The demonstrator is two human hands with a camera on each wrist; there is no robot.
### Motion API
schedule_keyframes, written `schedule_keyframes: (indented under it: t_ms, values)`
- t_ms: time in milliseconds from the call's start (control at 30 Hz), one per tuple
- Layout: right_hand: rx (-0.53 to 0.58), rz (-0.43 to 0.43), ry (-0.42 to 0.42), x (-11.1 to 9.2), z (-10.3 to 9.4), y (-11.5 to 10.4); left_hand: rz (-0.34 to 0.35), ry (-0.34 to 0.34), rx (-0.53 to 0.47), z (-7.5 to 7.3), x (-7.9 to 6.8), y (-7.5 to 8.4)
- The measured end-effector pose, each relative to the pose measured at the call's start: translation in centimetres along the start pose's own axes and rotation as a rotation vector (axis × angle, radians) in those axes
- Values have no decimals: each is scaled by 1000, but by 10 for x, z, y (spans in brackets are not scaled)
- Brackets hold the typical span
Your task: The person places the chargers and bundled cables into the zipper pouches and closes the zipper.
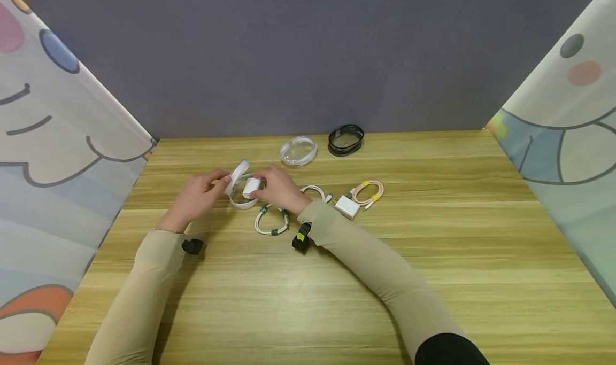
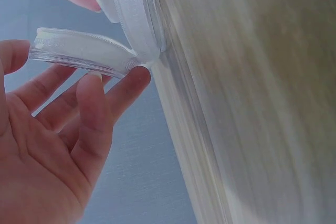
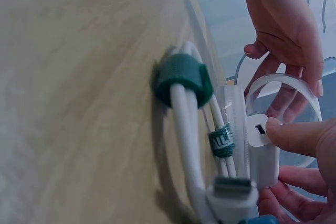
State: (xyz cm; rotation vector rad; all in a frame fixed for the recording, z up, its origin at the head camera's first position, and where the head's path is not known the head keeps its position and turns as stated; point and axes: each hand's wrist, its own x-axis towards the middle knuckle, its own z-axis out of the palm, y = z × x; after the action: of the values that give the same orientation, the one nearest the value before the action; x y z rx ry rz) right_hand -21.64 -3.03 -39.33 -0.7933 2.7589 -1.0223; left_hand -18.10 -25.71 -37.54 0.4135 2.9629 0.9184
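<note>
A small clear round zip case (image 1: 244,205) lies on the table with its lid (image 2: 79,51) raised. My left hand (image 1: 194,196) holds that lid up by its edge between the fingers. From the other side, my right hand (image 1: 280,188) grips a white charger (image 1: 252,186) by its sides, over the bottom half of the case. In the right wrist view, a port shows on the charger's end (image 3: 258,129). Just in front of the case lies a coiled white cable (image 1: 257,226) with green ties (image 3: 184,76).
Another white cable (image 1: 315,188) lies partly hidden behind the right hand. To its right are a second white charger (image 1: 347,207) and a coiled pink cable (image 1: 381,192) with yellow ties. A clear round case (image 1: 284,154) and a black one (image 1: 341,151) stand near the back wall.
</note>
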Motion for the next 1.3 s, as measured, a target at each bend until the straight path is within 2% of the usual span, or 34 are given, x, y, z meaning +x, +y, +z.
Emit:
schedule_keyframes:
  t_ms: [300, 667, 1000, 1300]
  values:
    - [-20, 13, -5, 2, 3, 0, 19, 12, 14, 1, 1, 0]
    - [38, 19, 28, -4, -1, 4, 12, 6, 18, 1, 0, 1]
    - [179, 2, -1, -4, -4, 4, 4, 5, 1, -1, -1, -1]
    - [230, -37, -8, -9, -9, 6, 13, 0, -12, 0, -1, -1]
